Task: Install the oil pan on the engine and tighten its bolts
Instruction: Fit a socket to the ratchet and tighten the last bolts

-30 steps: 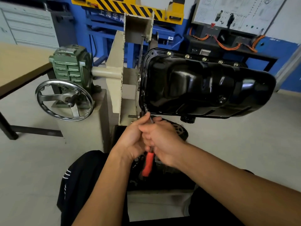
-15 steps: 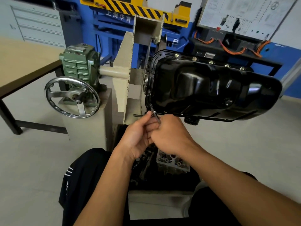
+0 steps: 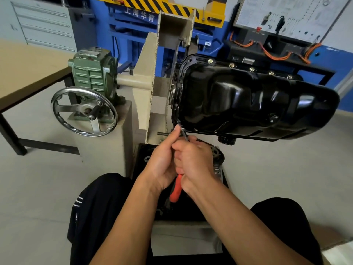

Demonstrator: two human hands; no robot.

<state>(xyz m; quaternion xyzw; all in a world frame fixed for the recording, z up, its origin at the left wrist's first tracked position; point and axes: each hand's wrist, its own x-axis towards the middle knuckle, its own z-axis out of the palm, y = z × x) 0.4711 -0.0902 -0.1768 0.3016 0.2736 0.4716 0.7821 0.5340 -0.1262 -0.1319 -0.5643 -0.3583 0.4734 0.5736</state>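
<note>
Oil pan [image 3: 248, 104], near-left corner: tightening in hand.
Wrench [image 3: 176, 190] handle is back in view below the left hand [image 3: 162, 165] and right hand [image 3: 194, 163], fingers curled round it; likely another ratchet stroke.

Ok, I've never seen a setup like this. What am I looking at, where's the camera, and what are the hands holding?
There is one picture, from a camera worn on the person's head, looking down at both hands. The big glossy black tub is the oil pan, mounted on a beige stand. The green gearbox and handwheel belong to that stand and probably rotate it. A row of bolts sits along the pan's far edge. The right hand grips a red-handled tool, and the left hand steadies its metal shaft, whose tip meets the pan's near left corner. A wooden table stands at left.
</note>
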